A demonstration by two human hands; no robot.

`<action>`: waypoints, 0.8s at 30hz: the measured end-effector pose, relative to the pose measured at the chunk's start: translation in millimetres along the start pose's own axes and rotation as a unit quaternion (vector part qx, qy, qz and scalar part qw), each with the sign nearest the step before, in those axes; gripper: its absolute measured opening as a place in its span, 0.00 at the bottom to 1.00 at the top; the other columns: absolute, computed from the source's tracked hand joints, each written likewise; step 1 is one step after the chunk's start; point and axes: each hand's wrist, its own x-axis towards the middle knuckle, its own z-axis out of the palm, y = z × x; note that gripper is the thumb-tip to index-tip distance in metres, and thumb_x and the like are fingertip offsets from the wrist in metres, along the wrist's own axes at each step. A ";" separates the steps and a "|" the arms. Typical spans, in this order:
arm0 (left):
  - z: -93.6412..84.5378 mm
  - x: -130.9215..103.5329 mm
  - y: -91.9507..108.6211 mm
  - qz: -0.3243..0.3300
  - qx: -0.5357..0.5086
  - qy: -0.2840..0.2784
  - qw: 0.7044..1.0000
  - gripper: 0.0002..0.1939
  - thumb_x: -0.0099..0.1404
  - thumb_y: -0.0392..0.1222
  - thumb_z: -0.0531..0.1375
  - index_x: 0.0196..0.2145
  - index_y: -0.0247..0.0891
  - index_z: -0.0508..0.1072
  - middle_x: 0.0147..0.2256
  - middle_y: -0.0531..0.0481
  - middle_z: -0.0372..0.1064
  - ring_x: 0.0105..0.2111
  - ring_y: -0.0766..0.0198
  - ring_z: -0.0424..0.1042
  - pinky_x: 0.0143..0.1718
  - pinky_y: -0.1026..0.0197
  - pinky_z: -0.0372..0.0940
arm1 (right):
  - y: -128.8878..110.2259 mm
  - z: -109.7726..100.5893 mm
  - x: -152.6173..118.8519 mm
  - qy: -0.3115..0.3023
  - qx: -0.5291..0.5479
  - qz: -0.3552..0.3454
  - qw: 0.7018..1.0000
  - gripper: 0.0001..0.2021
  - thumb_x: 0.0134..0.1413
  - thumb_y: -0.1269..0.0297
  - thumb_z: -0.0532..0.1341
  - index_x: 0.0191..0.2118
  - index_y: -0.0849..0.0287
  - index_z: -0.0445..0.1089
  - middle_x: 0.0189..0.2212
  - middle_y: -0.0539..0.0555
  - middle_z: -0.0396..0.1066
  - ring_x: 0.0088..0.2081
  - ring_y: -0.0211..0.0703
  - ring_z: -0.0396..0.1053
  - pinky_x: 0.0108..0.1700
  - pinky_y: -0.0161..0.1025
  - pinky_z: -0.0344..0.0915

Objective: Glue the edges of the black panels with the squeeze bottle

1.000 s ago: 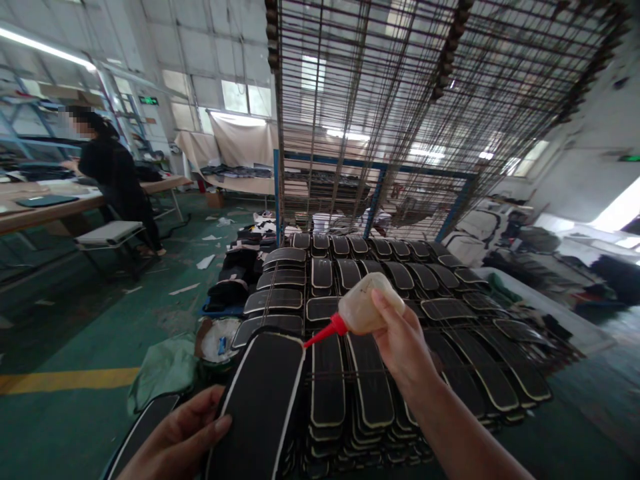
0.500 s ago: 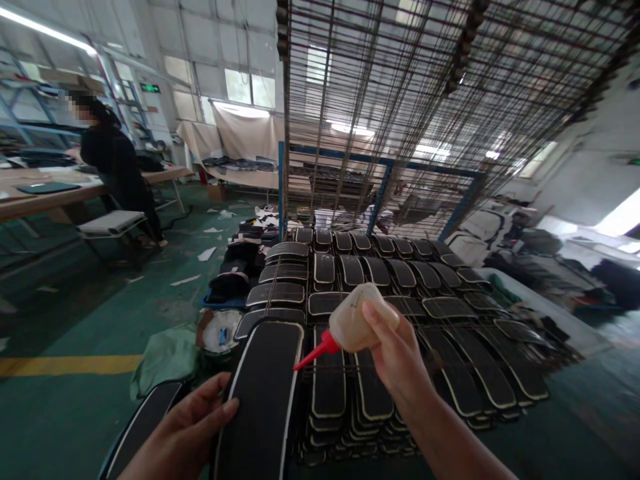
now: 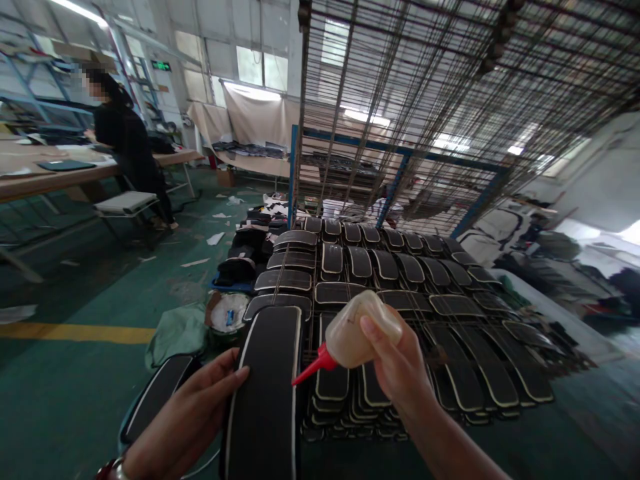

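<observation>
My left hand (image 3: pixel 200 400) grips the left edge of a long black panel (image 3: pixel 265 393) with rounded corners, thumb on its face. A pale line runs along the panel's border. In my right hand (image 3: pixel 395 353) is a translucent squeeze bottle (image 3: pixel 350 327), tilted so its red nozzle (image 3: pixel 315 367) points down and left. The nozzle's tip meets the pale line at the panel's right edge. The panel's lower end runs out of view.
Beyond my hands, many similar black panels (image 3: pixel 330 293) lie in rows on a wire rack (image 3: pixel 400 167) with a blue frame. A tub (image 3: pixel 227 312), green cloth (image 3: pixel 177 330) and another panel (image 3: pixel 157 397) are at left. A person (image 3: pixel 125 140) stands by a table (image 3: pixel 50 180).
The nozzle tip has travelled down the panel's right edge, towards me. My left hand still holds the panel, which appears slightly higher. The whole view has shifted a little.
</observation>
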 end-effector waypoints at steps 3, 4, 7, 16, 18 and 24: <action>-4.8 4.1 -1.0 0.005 0.003 -0.006 1.000 0.22 0.60 0.31 0.72 0.52 0.35 0.77 0.44 0.42 0.85 0.39 0.49 0.85 0.40 0.53 0.81 | 1.4 -0.4 -4.5 -0.007 -0.011 -0.003 1.000 0.22 0.57 0.47 0.77 0.49 0.56 0.77 0.40 0.57 0.77 0.38 0.55 0.74 0.40 0.46 0.73; -6.7 5.6 -1.3 0.004 0.001 -0.009 1.000 0.21 0.61 0.31 0.71 0.52 0.35 0.76 0.43 0.42 0.85 0.39 0.49 0.85 0.40 0.53 0.81 | 1.0 -0.2 -6.2 -0.014 -0.013 -0.001 1.000 0.22 0.57 0.47 0.76 0.49 0.56 0.77 0.40 0.57 0.77 0.38 0.55 0.74 0.40 0.47 0.73; -11.5 9.4 -1.8 0.002 -0.005 -0.013 1.000 0.20 0.62 0.31 0.71 0.52 0.34 0.76 0.44 0.41 0.85 0.39 0.50 0.85 0.41 0.54 0.82 | -1.6 1.1 -11.3 -0.042 -0.016 0.016 0.999 0.22 0.57 0.46 0.76 0.50 0.55 0.77 0.39 0.57 0.77 0.39 0.57 0.74 0.41 0.49 0.74; -17.0 16.1 -0.8 0.030 -0.016 0.061 0.998 0.14 0.65 0.23 0.64 0.47 0.30 0.76 0.37 0.40 0.85 0.34 0.52 0.85 0.33 0.57 0.82 | -3.7 3.4 -24.1 -0.046 -0.018 0.025 0.998 0.23 0.53 0.47 0.78 0.49 0.53 0.77 0.37 0.58 0.77 0.40 0.62 0.75 0.41 0.52 0.76; -18.5 17.3 0.6 0.037 -0.024 0.073 0.996 0.11 0.66 0.22 0.62 0.44 0.30 0.76 0.35 0.40 0.85 0.32 0.53 0.85 0.32 0.58 0.82 | -1.9 3.3 -26.1 -0.039 -0.009 0.033 0.999 0.24 0.52 0.47 0.78 0.49 0.53 0.76 0.37 0.57 0.77 0.39 0.62 0.75 0.41 0.53 0.76; -22.4 20.0 4.6 0.053 -0.049 0.095 0.993 0.10 0.66 0.21 0.61 0.38 0.33 0.75 0.33 0.44 0.85 0.32 0.56 0.85 0.33 0.61 0.81 | 7.8 -0.9 -28.1 -0.036 -0.006 0.039 0.999 0.26 0.52 0.46 0.78 0.51 0.53 0.76 0.37 0.58 0.77 0.39 0.62 0.75 0.41 0.54 0.76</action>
